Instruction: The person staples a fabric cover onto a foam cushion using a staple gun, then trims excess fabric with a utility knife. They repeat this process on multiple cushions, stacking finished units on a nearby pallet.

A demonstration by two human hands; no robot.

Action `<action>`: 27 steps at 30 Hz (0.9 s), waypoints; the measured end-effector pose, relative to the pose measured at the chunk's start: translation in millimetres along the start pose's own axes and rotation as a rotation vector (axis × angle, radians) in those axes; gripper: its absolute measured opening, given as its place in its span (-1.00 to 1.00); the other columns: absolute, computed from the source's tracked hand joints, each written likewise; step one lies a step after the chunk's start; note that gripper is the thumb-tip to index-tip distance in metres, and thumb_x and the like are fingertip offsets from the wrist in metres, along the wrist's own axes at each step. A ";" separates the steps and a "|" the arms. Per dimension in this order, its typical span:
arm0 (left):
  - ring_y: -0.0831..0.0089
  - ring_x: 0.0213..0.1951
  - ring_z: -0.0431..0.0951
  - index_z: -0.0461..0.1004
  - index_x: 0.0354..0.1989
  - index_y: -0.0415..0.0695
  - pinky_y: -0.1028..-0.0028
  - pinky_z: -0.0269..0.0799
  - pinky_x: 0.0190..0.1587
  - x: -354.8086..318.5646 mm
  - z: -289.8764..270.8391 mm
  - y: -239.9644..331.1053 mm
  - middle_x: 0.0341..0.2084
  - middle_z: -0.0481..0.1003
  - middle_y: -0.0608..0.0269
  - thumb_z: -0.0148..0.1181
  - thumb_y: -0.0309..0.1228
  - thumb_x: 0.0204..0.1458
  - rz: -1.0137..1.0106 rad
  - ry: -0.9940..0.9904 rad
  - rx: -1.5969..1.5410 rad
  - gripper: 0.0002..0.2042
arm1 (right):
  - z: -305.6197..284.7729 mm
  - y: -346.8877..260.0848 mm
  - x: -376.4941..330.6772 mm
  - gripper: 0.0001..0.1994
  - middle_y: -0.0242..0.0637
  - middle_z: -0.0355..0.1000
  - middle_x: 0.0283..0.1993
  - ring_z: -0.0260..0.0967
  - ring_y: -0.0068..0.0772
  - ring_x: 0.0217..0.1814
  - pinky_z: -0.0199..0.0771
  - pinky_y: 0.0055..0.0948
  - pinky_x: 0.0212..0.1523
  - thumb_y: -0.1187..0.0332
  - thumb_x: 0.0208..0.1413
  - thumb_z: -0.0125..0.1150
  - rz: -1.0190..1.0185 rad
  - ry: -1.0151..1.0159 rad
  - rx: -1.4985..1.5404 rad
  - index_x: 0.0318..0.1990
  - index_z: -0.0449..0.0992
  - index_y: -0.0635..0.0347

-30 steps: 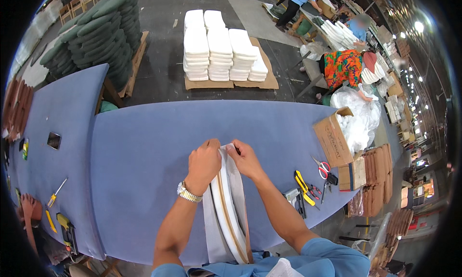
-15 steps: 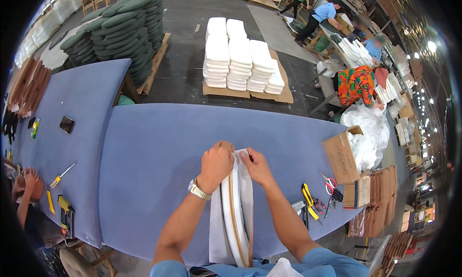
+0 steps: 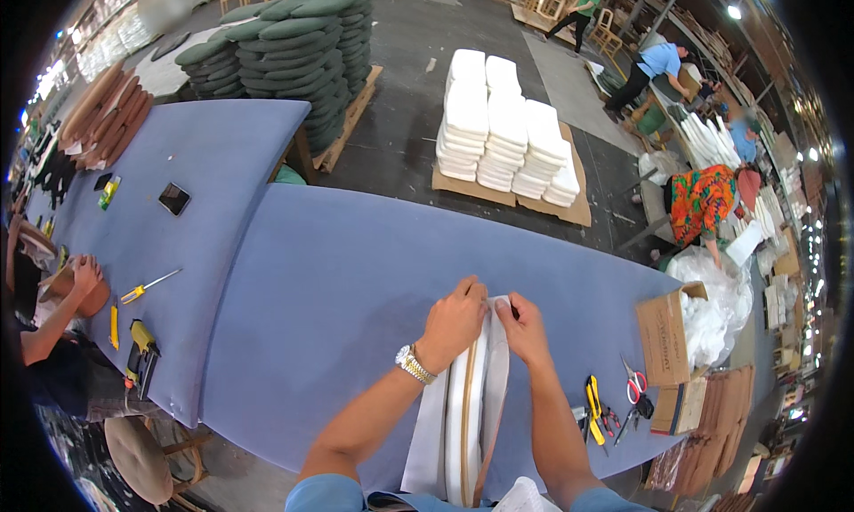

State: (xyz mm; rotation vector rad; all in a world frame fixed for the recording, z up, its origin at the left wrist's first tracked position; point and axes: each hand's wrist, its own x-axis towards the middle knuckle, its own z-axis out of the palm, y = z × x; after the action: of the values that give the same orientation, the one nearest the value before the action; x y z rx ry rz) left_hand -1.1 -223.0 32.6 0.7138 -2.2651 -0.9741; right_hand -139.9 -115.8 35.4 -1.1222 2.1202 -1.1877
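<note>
A long, narrow cushion point(image 3: 478, 405) stands on edge in front of me, its white padding showing with a tan strip running lengthwise. Pale grey fabric cover point(image 3: 430, 436) flaps hang open along both sides. At the far end, my left hand point(image 3: 455, 323), a metal-banded watch on its wrist, is closed with bent fingers on the edge of the cover. Just beside it, my right hand point(image 3: 523, 327) pinches the other edge of that cover between thumb and fingers. The near end of the cushion rests against my body.
Blue padded table point(image 3: 347, 254) lies beneath. To the right are a yellow cutter point(image 3: 594, 410), red-handled scissors point(image 3: 635, 386) and a cardboard box point(image 3: 663, 338). A screwdriver point(image 3: 151, 285), phone point(image 3: 174, 199) and staple gun point(image 3: 140, 356) lie left, near another person's hands point(image 3: 86, 274).
The whole scene has shifted rightward in view as my head turned left. Both hands stay at the far end of the cover, still gripping, with only slight finger movement.
</note>
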 end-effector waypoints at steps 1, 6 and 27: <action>-0.06 -0.18 0.65 0.50 -0.13 -0.19 0.08 0.61 -0.16 0.4 -3.7 3.1 -0.01 0.55 -0.05 0.24 -0.47 0.11 -0.029 -0.018 -0.008 -0.83 | -0.5 1.6 -0.1 -0.72 -0.37 0.21 -0.54 0.11 -0.56 -0.45 0.22 -0.42 -0.41 0.30 0.32 0.19 -0.010 0.011 0.005 -0.39 0.37 0.30; 0.00 -0.18 0.65 0.51 -0.21 -0.21 0.08 0.60 -0.18 7.2 -11.8 7.0 -0.08 0.57 0.02 0.21 -0.48 0.11 -0.057 -0.073 0.026 -0.88 | 0.9 -3.0 6.1 -0.70 -0.45 0.15 -0.54 0.06 -0.60 -0.44 0.16 -0.42 -0.43 0.33 0.32 0.19 0.015 0.005 0.011 -0.44 0.32 0.26; 0.09 0.10 0.58 0.59 -0.03 -0.21 0.16 0.50 0.14 -12.9 43.7 -4.9 0.04 0.59 0.05 0.17 -0.51 0.13 -0.152 0.174 -0.360 -0.76 | 13.4 34.8 6.1 -0.71 -0.54 0.30 -0.43 0.15 -0.71 -0.36 0.23 -0.53 -0.37 0.24 0.45 0.05 0.126 0.004 0.448 -0.36 0.42 0.16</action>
State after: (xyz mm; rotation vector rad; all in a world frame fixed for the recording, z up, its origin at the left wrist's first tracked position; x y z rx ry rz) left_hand -20.3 -197.1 0.1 0.7836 -1.8400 -1.2959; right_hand -148.8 -117.0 -1.3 -0.7722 1.7701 -1.5033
